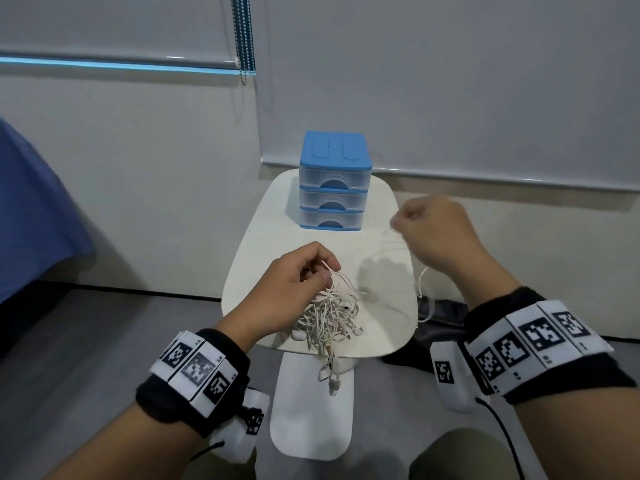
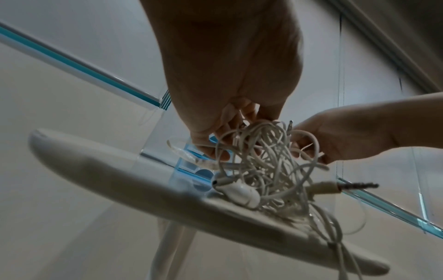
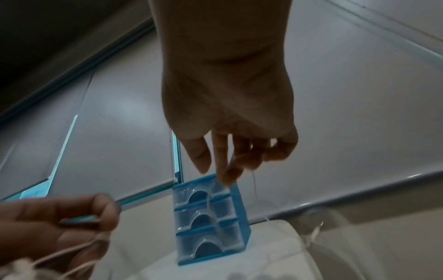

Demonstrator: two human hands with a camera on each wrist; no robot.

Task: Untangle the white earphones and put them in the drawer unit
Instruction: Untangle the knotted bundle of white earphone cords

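Note:
A tangled bundle of white earphones (image 1: 329,315) (image 2: 268,166) lies at the near edge of a small white table (image 1: 381,327), with some buds hanging over the edge. My left hand (image 1: 298,275) (image 2: 225,136) pinches the top of the tangle and lifts it a little. My right hand (image 1: 429,230) (image 3: 230,157) is raised to the right and pinches a thin white cable (image 1: 420,282) that runs down off the table's right edge. A blue drawer unit (image 1: 334,181) (image 3: 210,217) with three clear drawers, all closed, stands at the table's far end.
A white wall and grey roller blinds (image 1: 450,81) are behind the table. A bead chain (image 1: 244,32) hangs at the upper centre. A blue cloth (image 1: 31,209) is at the left, a dark bag (image 1: 440,320) on the floor to the table's right.

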